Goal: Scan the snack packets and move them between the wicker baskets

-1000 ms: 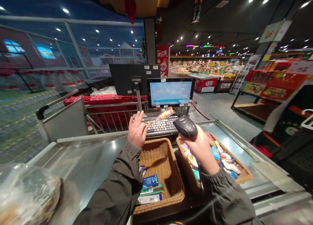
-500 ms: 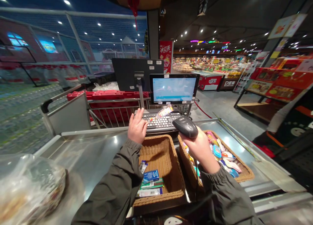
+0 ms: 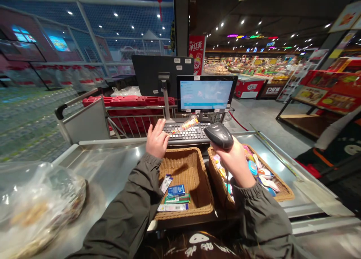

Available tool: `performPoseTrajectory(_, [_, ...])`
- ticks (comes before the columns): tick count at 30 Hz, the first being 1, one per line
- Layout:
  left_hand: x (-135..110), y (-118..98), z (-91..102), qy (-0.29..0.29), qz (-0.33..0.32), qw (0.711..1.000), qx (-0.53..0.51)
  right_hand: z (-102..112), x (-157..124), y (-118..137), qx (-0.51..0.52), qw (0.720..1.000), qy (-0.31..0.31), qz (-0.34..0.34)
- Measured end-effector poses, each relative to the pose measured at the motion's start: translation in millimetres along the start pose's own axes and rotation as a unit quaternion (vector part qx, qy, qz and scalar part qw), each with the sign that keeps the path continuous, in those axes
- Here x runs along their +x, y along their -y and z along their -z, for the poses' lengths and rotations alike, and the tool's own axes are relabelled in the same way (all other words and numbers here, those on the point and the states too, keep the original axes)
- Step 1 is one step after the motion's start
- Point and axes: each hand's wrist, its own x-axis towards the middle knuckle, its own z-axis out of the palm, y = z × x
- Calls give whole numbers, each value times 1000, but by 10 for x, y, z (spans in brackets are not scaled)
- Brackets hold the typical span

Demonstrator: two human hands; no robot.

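Note:
My left hand (image 3: 156,140) is over the left side of the keyboard (image 3: 187,132), its thumb and forefinger pinching the narrow end of a clear candy tube (image 3: 190,123) with colourful print or filling. Its other fingers are stretched out. The tube slants up to the right above the keys. In my right hand (image 3: 235,161) is a black barcode scanner (image 3: 219,135), its head pointing left toward the tube. Below my left hand sits a wicker basket (image 3: 207,199) holding a small blue box (image 3: 176,191) and several slim packets (image 3: 173,207).
Another wicker basket (image 3: 287,195) with colourful small goods stands under my right forearm. A lit monitor (image 3: 207,94) rises behind the keyboard, beside a dark screen back (image 3: 158,76). On the metal counter (image 3: 113,167), a clear plastic bag (image 3: 36,210) lies at left. A person's sleeve (image 3: 334,133) shows at right.
The candy tube has turned in my left hand, showing a more orange side. The scanner stays in my right hand. The whole view has shifted slightly, so things appear higher and further right.

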Motion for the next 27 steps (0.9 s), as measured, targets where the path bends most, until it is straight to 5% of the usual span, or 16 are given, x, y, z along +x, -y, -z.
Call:
performPoseTrajectory(15, [-736,205,-64,184,3,982,39,-334,-166,-137,14,994,95,-58])
performPoseTrajectory(23, [-1134,226,-261,345,8,935,83,-472,-213,-110,3,991,118,-64])
performPoseTrajectory(27, [-1397,199,-439,408,61,909,69,-514,-240,-116,1,990,123,-62])
